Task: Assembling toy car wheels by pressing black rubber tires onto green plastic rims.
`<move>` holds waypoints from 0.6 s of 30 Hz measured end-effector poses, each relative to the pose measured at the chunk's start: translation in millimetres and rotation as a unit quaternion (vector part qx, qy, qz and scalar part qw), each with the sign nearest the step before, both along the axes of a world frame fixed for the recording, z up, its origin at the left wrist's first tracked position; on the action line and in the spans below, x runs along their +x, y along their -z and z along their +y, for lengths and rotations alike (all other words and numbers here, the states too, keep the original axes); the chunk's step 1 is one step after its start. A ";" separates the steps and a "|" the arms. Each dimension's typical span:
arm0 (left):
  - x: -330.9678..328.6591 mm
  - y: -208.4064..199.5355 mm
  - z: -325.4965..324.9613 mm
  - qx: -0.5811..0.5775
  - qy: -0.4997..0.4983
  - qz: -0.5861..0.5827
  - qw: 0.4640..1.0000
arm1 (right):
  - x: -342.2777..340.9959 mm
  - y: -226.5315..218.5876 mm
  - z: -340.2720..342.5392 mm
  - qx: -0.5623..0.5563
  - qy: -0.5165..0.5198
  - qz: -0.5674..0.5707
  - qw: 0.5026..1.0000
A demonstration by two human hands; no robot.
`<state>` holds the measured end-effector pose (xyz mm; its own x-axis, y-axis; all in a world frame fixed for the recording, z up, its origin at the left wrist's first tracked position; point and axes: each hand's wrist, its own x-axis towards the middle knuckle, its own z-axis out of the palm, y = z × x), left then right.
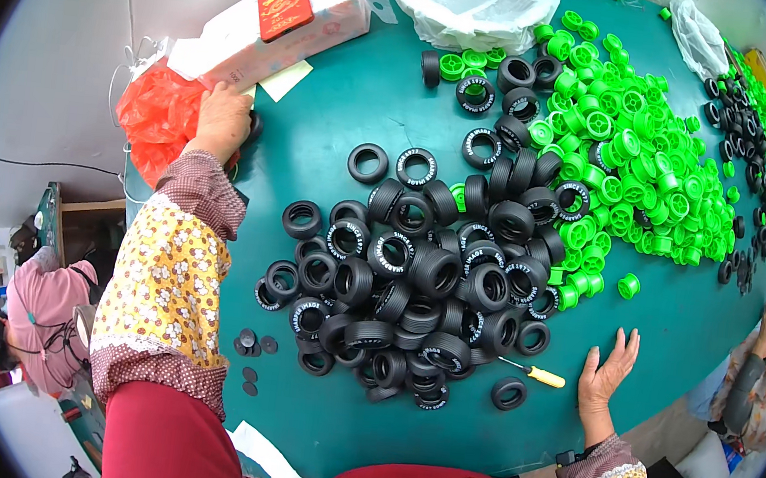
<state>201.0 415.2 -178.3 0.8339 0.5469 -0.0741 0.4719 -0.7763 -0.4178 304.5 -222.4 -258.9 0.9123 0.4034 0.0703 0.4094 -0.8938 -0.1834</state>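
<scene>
My left hand [223,121] reaches to the far left of the table, against a crumpled red plastic bag [161,113]. Its fingers are bent and bunched together, and what they grip is hidden. A dark rounded thing [254,128] shows beside that hand, partly covered. Flat on the table near its right edge, my right hand [608,375] rests with fingers apart, holding nothing. Between my arms lies a heap of black rubber toy tyres [406,288]. Nearest my right hand are a single loose tyre [510,383] and a small screwdriver with a yellow handle [544,376].
Green plastic wheel hubs [643,164] form a pile at the back right. Behind stand a clear plastic bag [473,1] and a white box [284,28] with a red packet [284,3]. Small black discs [248,341] lie near my left sleeve. Other people sit around the table.
</scene>
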 end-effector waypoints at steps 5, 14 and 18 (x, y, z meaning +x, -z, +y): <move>-13.6 -6.6 -13.5 -0.004 0.006 -0.039 0.999 | -1.2 -0.2 -3.3 -0.004 -0.005 -0.004 1.000; -65.0 -89.8 -145.7 -0.298 0.032 -0.311 0.902 | -6.4 9.6 -4.0 -0.003 -0.002 -0.033 0.999; -70.2 -101.3 -221.9 -0.363 0.131 -0.350 0.854 | 0.3 12.8 -6.9 0.006 0.003 -0.071 0.997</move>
<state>130.8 193.2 -77.0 0.8992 0.3570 0.2531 0.1792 -0.8281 0.5312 304.8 -229.3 -271.7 0.8951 0.3963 0.2041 0.4266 -0.8944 -0.1345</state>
